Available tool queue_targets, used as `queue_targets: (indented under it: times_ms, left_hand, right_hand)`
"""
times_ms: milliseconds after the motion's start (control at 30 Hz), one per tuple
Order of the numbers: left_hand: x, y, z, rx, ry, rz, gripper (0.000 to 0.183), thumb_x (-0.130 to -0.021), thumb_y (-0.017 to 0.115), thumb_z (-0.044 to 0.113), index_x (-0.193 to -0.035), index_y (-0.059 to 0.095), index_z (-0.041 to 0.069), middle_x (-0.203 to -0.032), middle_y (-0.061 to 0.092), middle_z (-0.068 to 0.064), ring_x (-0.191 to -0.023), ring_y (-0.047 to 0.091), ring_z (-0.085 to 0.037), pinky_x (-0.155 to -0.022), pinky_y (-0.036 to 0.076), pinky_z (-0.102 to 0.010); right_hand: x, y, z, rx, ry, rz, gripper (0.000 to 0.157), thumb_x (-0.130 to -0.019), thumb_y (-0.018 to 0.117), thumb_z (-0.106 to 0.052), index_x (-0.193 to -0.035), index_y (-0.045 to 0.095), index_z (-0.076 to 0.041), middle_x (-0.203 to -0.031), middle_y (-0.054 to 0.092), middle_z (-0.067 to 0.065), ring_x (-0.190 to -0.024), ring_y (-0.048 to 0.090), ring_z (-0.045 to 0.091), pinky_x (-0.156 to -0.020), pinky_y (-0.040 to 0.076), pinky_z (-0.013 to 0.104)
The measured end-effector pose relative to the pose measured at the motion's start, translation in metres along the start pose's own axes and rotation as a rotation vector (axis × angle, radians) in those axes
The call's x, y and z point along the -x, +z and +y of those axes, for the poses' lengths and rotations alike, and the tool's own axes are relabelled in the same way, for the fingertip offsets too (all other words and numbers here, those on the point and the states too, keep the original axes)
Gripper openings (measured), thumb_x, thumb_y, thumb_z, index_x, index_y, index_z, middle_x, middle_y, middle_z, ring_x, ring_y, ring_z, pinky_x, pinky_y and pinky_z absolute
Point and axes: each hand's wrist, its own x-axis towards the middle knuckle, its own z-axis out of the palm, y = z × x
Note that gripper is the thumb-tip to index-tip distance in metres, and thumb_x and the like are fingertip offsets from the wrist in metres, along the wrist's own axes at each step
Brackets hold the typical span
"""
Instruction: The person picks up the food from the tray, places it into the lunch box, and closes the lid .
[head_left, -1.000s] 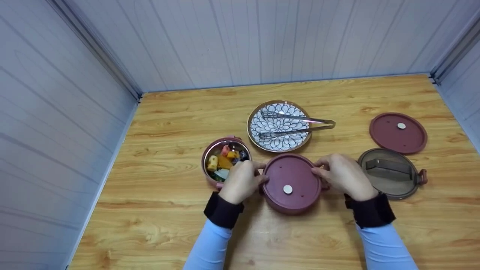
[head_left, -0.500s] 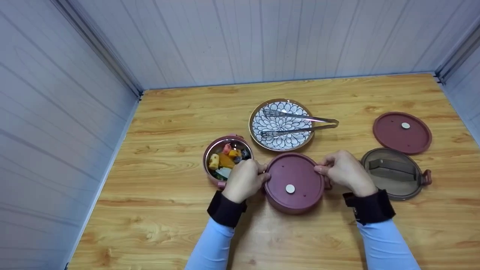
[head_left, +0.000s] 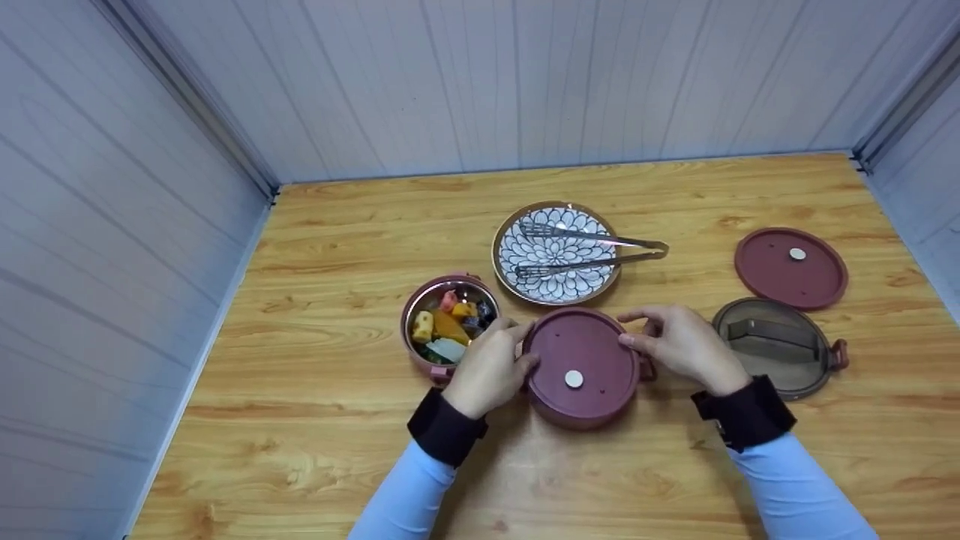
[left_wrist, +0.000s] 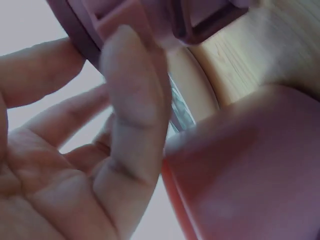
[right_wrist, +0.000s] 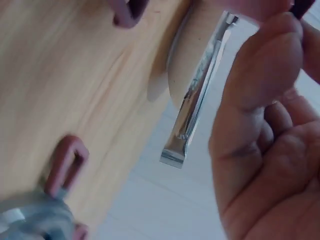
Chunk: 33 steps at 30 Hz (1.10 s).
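Observation:
In the head view a mauve pot (head_left: 581, 367) with a flat lid and a white knob stands between both hands. My left hand (head_left: 489, 367) holds its left rim; in the left wrist view the thumb (left_wrist: 132, 85) lies against a pink latch (left_wrist: 122, 17) on its side. My right hand (head_left: 679, 349) has its thumb at the lid's right edge, and the index finger is stretched along the rim. Its other fingers curl inward in the right wrist view. Just left of the lidded pot, partly behind my left hand, a second pot (head_left: 411, 349) holds colourful food pieces (head_left: 448, 326).
Behind the pots, metal tongs (head_left: 634, 259) lie across a flower-patterned plate (head_left: 517, 289). To the right are a dark see-through lid (head_left: 780, 367) with a handle and a mauve lid (head_left: 772, 274). Pale panels (head_left: 450, 82) wall the wooden table (head_left: 315, 427).
The right index finger has straightened and risen from the lid's edge, while the thumb stays there. The left fingers have spread slightly along the rim. The pots keep their places.

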Motion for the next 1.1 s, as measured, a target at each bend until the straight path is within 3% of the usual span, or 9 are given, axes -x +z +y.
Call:
queue_targets:
  times_ms: [133, 233, 333, 433, 533, 700, 833, 1100]
  left_hand:
    - [0.001, -0.001, 0.003, -0.004, 0.024, -0.078, 0.081, -0.084, 0.077, 0.046, -0.145, 0.048, 0.001, -0.137, 0.054, -0.014, -0.122, 0.054, -0.027, -0.105, 0.042, -0.04]
    - [0.001, -0.001, 0.004, -0.026, 0.051, -0.121, 0.103, -0.071, 0.081, 0.059, -0.148, 0.043, 0.001, -0.143, 0.049, -0.016, -0.13, 0.048, -0.029, -0.11, 0.037, -0.042]
    - [0.0, 0.0, 0.003, -0.06, 0.083, -0.16, 0.118, -0.062, 0.084, 0.064, -0.15, 0.038, 0.0, -0.146, 0.046, -0.018, -0.133, 0.044, -0.032, -0.111, 0.035, -0.044]
    - [-0.001, 0.001, 0.003, -0.097, 0.095, -0.199, 0.124, -0.058, 0.085, 0.065, -0.151, 0.036, -0.001, -0.147, 0.044, -0.019, -0.132, 0.045, -0.033, -0.111, 0.036, -0.043]
    - [-0.002, 0.003, 0.003, -0.128, 0.1, -0.216, 0.125, -0.058, 0.086, 0.064, -0.151, 0.035, -0.001, -0.147, 0.044, -0.019, -0.13, 0.047, -0.033, -0.11, 0.038, -0.042]
    - [-0.003, 0.005, 0.004, -0.169, 0.1, -0.217, 0.126, -0.057, 0.085, 0.064, -0.152, 0.034, -0.001, -0.148, 0.043, -0.021, -0.126, 0.052, -0.034, -0.105, 0.043, -0.041]
    - [-0.003, 0.005, 0.006, -0.198, 0.097, -0.227, 0.126, -0.059, 0.084, 0.064, -0.152, 0.032, -0.003, -0.149, 0.042, -0.022, -0.124, 0.055, -0.034, -0.103, 0.046, -0.04]
    - [-0.002, 0.0, 0.009, -0.136, 0.033, -0.264, 0.128, -0.059, 0.085, 0.059, -0.154, 0.026, -0.002, -0.154, 0.034, -0.024, -0.13, 0.048, -0.037, -0.108, 0.04, -0.04]
  right_hand:
    - [-0.001, -0.006, -0.002, 0.084, -0.107, -0.07, 0.046, -0.09, 0.074, -0.027, -0.131, 0.064, -0.009, -0.085, 0.067, -0.001, -0.07, 0.06, 0.014, -0.063, 0.05, 0.032]
    - [0.003, -0.012, -0.005, 0.177, -0.186, -0.135, 0.065, -0.084, 0.077, -0.04, -0.139, 0.058, -0.011, -0.101, 0.068, 0.004, -0.082, 0.062, 0.019, -0.07, 0.053, 0.037]
    - [0.009, -0.014, -0.008, 0.273, -0.236, -0.194, 0.09, -0.074, 0.079, -0.055, -0.147, 0.049, -0.012, -0.115, 0.064, 0.01, -0.091, 0.062, 0.024, -0.076, 0.054, 0.044]
    - [0.011, -0.012, -0.009, 0.35, -0.27, -0.224, 0.105, -0.066, 0.08, -0.062, -0.15, 0.043, -0.01, -0.113, 0.062, 0.009, -0.088, 0.061, 0.022, -0.078, 0.054, 0.045]
    - [0.012, -0.01, -0.011, 0.382, -0.291, -0.224, 0.109, -0.064, 0.082, -0.059, -0.15, 0.041, -0.006, -0.112, 0.063, 0.01, -0.088, 0.062, 0.022, -0.08, 0.055, 0.046]
    - [0.012, -0.006, -0.014, 0.384, -0.273, -0.222, 0.111, -0.064, 0.086, -0.05, -0.149, 0.039, 0.002, -0.13, 0.06, 0.023, -0.11, 0.062, 0.037, -0.091, 0.051, 0.051]
    - [0.013, -0.004, -0.018, 0.378, -0.238, -0.254, 0.113, -0.065, 0.086, -0.045, -0.15, 0.032, 0.006, -0.137, 0.053, 0.027, -0.118, 0.058, 0.04, -0.095, 0.049, 0.051]
    - [0.013, -0.002, -0.023, 0.316, -0.237, -0.246, 0.111, -0.064, 0.086, -0.04, -0.149, 0.032, 0.009, -0.129, 0.056, 0.033, -0.107, 0.063, 0.04, -0.089, 0.053, 0.049]
